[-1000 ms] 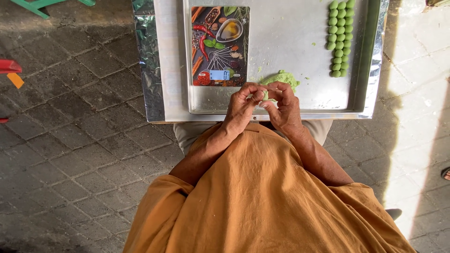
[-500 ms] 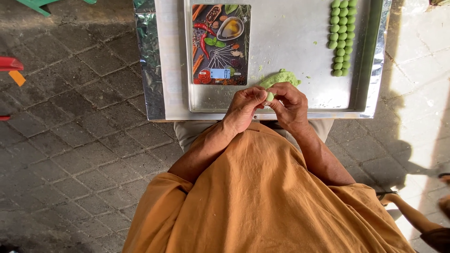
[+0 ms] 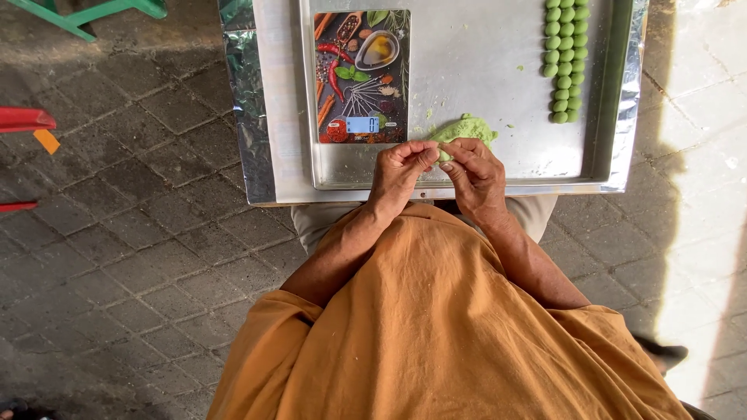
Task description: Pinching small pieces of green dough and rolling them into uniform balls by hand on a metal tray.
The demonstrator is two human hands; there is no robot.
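Note:
My left hand (image 3: pixel 401 167) and my right hand (image 3: pixel 476 173) meet at the fingertips over the near edge of a metal tray (image 3: pixel 467 175). Between the fingertips they pinch a small piece of green dough (image 3: pixel 443 155). Just beyond my right hand a lump of green dough (image 3: pixel 465 127) lies on the tray. Several small green dough balls (image 3: pixel 564 62) stand in neat rows at the tray's far right. A flat kitchen scale (image 3: pixel 362 74) with a colourful picture of spices lies on the tray's left side, just beyond my left hand.
The tray rests on a foil-covered surface (image 3: pixel 253 117) above my lap; I wear an orange garment (image 3: pixel 436 327). Grey paving stones (image 3: pixel 117 233) surround me. A green frame (image 3: pixel 85 12) stands at the top left, red objects (image 3: pixel 23 120) at the left edge, a dark shoe (image 3: pixel 661 354) at the lower right.
My hands have stayed at the tray's near edge, the fingers working the small dough piece. A person's foot seen at the lower right half a second ago has gone.

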